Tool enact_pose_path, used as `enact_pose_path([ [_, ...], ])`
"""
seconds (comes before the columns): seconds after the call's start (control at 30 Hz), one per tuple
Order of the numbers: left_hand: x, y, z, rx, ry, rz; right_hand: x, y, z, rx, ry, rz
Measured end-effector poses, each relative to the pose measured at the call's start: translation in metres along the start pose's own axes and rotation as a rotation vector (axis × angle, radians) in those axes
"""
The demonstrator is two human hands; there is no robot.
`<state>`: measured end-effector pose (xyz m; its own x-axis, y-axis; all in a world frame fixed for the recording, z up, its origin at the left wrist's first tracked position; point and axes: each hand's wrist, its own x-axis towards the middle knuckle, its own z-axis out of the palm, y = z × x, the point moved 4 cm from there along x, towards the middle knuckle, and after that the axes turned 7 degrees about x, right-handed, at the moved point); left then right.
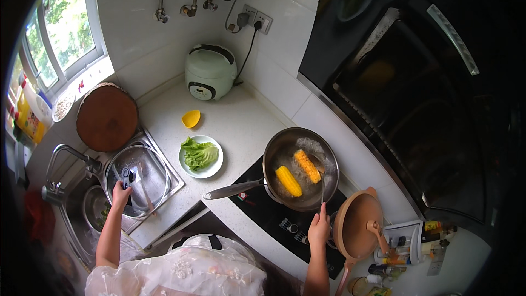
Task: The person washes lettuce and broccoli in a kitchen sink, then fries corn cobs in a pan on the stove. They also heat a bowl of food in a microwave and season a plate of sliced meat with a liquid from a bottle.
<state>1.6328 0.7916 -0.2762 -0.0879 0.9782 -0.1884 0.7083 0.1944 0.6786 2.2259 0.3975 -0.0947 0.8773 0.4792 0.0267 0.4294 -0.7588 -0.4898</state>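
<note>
My left hand (120, 195) grips the dark handle of a glass pot lid (148, 197), which is held over the steel sink. In my right hand (319, 228) is the handle of a cooking utensil (323, 189); its head reaches into the frying pan (269, 152) beside the corn. Two pieces of corn on the cob lie in the pan: a smooth yellow one (289, 181) and a more orange one (307, 166). Bubbling liquid (311, 145) shows around them. The pan sits on the black cooktop (263, 213), its long handle (233, 189) pointing left.
Lettuce (199, 154) lies on a white plate (218, 168), near a yellow bowl-shaped piece (191, 119). A rice cooker (211, 73) stands in the corner. A round board (107, 117) leans behind the sink (174, 183). An orange-brown pan (355, 226) is right of my right hand, beneath the range hood (394, 90).
</note>
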Motion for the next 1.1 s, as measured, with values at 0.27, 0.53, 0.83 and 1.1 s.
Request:
enact_pose_path([
  [0.27,0.002,-0.005,-0.003,0.032,-0.045,0.036,-0.005,-0.002,0.005,0.029,-0.074,-0.055],
  [0.53,-0.01,0.024,-0.01,0.186,-0.059,0.049,-0.051,-0.019,-0.014,-0.042,0.153,-0.202],
  [0.83,-0.028,0.066,-0.027,0.332,0.028,0.105,-0.056,-0.006,0.016,-0.203,0.14,-0.193],
  [1.1,-0.04,0.083,-0.035,0.471,0.237,0.306,-0.016,-0.015,0.012,-0.19,0.187,-0.276],
])
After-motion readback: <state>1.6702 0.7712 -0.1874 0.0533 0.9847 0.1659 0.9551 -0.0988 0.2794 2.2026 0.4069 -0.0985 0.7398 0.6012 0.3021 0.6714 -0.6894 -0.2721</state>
